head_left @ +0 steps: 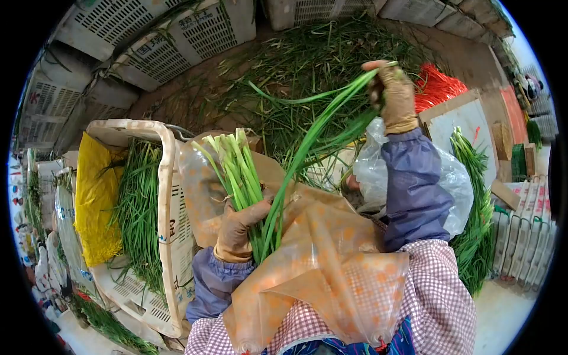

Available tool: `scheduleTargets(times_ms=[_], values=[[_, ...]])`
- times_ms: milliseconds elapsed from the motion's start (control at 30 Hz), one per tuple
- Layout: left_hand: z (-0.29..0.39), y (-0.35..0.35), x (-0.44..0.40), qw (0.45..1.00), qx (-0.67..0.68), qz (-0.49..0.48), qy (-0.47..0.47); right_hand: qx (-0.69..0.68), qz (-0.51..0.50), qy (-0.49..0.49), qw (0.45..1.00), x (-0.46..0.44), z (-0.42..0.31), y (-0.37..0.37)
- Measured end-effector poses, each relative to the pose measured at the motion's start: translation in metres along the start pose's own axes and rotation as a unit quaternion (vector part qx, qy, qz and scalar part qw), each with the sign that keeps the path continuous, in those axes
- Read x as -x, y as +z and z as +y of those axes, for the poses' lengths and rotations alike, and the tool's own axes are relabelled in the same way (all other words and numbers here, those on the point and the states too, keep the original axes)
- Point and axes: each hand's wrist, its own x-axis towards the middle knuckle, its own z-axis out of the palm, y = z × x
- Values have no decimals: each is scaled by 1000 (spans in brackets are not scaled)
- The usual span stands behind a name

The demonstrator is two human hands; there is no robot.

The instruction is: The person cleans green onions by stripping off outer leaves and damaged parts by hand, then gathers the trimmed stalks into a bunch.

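Observation:
My left hand (239, 231), in a tan glove, is closed around a bunch of garlic chives (241, 171) above my lap. The pale cut ends point up and away from me; the green leaves hang below the fist. My right hand (393, 94), also gloved, is raised at the upper right. Its fingers pinch the ends of a few long chive strands (319, 127), which curve down to the left hand and pass in front of it. An orange-patterned plastic apron (319, 236) lies under both hands.
At left stands a white crate (167, 207) of chives (142, 207) with a yellow sack (97, 195). Loose leaves (296, 65) litter the ground ahead. Red ties (438, 89) and a chive pile (470, 236) are at right. Grey crates (157, 56) line the back.

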Motion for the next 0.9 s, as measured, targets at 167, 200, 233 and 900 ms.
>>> scheduleTargets(times_ms=[167, 200, 233, 900], values=[[-1, -6, 0, 991, 131, -9, -39, 180, 37, -330, 926, -26, 0, -15], [2, 2, 0, 985, 164, -26, -51, 125, -35, -275, 953, -10, -11, -3], [3, 7, -1, 977, 198, -43, -63, 115, -96, -135, 980, 21, -28, 18], [1, 1, 4, 994, 113, 2, -5, 12, -184, 73, 980, 78, 13, 75]])
